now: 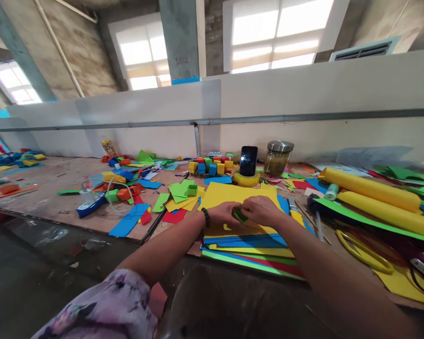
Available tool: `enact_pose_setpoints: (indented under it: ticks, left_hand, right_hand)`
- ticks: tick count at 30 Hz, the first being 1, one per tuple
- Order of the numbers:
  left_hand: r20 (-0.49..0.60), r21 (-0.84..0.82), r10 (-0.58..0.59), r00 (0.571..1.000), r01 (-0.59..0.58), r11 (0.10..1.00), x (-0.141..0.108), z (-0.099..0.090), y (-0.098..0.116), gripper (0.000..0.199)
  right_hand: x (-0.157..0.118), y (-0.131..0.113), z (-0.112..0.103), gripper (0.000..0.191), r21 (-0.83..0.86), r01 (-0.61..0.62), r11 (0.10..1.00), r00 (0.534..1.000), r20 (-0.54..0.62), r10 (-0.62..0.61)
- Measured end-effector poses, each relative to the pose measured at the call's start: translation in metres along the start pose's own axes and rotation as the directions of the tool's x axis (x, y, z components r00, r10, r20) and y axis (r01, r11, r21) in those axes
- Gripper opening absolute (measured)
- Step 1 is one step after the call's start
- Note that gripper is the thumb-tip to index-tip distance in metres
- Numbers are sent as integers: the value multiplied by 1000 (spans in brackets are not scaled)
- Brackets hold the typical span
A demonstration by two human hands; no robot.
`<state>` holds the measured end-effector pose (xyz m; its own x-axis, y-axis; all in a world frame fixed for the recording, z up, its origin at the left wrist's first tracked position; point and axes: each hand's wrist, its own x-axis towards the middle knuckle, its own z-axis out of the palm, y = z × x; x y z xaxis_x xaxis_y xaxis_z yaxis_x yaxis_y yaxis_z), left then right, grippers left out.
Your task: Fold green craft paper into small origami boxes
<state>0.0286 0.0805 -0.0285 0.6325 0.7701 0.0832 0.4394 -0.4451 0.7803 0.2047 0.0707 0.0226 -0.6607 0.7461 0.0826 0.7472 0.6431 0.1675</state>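
Note:
Both hands meet over a stack of coloured foam sheets [247, 241] whose top sheet is yellow. My left hand [225, 213], with a dark bead bracelet at the wrist, is closed around a small green foam piece [239, 215]. From the other side, my right hand [262, 210] pinches at the same piece, its fingers bent over the upper edge. The fingers partly cover the piece, so its full shape is hidden. An open green foam box [192, 189] sits left of the stack, among green and yellow scraps.
Behind the stack, a phone [248, 160] stands on a yellow roll beside a glass jar [278, 158]. Several coloured cubes [212, 168] are lined up nearby. Rolled yellow sheets [374, 188] and yellow-handled scissors [365, 254] lie right; a blue-white power strip [91, 202] lies left.

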Motion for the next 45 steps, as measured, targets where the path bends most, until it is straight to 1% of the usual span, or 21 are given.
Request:
enact_pose_setpoints:
  ticks: [2, 5, 8, 10, 12, 14, 15, 17, 18, 19, 23, 27, 29, 31, 33, 36, 38, 40, 42, 43, 45]
  left_hand:
    - [-32, -51, -8, 999, 7, 999, 0, 0, 0, 45]
    - [-83, -28, -19, 996, 16, 999, -2, 0, 1, 36]
    - [-117, -39, -81, 990, 77, 996, -3, 1, 5, 32]
    - [-173, -55, -122, 977, 114, 992, -2, -1, 6, 34]
    - [-275, -52, -140, 951, 131, 990, -2, -7, 7, 38]
    - [-432, -1, -144, 890, 159, 987, -2, -18, 5, 41]
    - [-522, 67, -143, 841, 208, 976, -3, -24, 3, 42]
    - [-658, 229, -147, 739, 382, 895, -6, -35, -2, 44]
    - [-692, 290, -153, 705, 466, 836, -8, -39, -5, 44]
    - [-704, 332, -170, 690, 531, 780, -11, -42, -7, 45]
    - [-658, 404, -263, 705, 625, 668, -18, -44, -16, 50]
    - [-590, 453, -333, 736, 643, 618, -20, -47, -18, 75]
    - [-555, 477, -347, 756, 631, 611, -19, -51, -18, 72]
    - [-549, 499, -345, 762, 630, 595, -17, -55, -17, 56]
    - [-584, 515, -322, 745, 647, 563, -16, -59, -15, 46]
    - [-648, 531, -270, 712, 677, 509, -17, -63, -16, 45]
    - [-643, 547, -279, 713, 683, 484, -20, -67, -17, 43]
    - [-615, 571, -288, 735, 666, 480, -23, -71, -18, 52]
    - [-617, 589, -252, 746, 650, 481, -25, -77, -15, 59]
    - [-635, 599, -207, 744, 644, 476, -24, -79, -11, 61]
    - [-681, 639, -6, 732, 599, 483, -21, -79, -2, 55]
  right_hand:
    - [0, 0, 1, 37, 12, 22, 1000, 1000, -16, -22]
    - [0, 3, 1, 45, 39, 20, 999, 999, -51, -18]
    - [0, 15, 2, 51, 80, -47, 996, 988, -146, 58]
    - [0, 30, 5, 50, 148, -152, 977, 938, -291, 190]
    - [0, 46, 11, 49, 193, -238, 952, 876, -381, 296]
    - [1, 60, 17, 47, 220, -244, 944, 848, -424, 318]
    - [2, 65, 20, 47, 237, -237, 942, 838, -441, 322]
    - [4, 70, 24, 46, 266, -209, 941, 834, -454, 314]
    - [4, 71, 25, 46, 277, -204, 939, 834, -454, 315]
    - [5, 71, 26, 45, 283, -205, 937, 835, -449, 318]
    - [6, 68, 28, 42, 301, -234, 925, 844, -409, 346]
    - [5, 70, 28, 41, 359, -223, 907, 832, -415, 369]
    - [3, 72, 26, 42, 390, -238, 889, 823, -405, 398]
    - [0, 74, 22, 44, 407, -281, 869, 816, -374, 440]
    - [-3, 76, 19, 48, 404, -331, 853, 805, -351, 479]
    - [-5, 78, 18, 52, 377, -373, 848, 811, -311, 495]
    - [-5, 77, 21, 51, 351, -375, 858, 846, -249, 471]
    - [-4, 74, 25, 45, 329, -367, 870, 888, -156, 433]
    - [-4, 70, 29, 32, 307, -362, 880, 917, -52, 396]
    - [-4, 67, 31, 27, 301, -355, 885, 927, -14, 376]
    - [-4, 62, 34, 26, 286, -356, 890, 931, 31, 363]
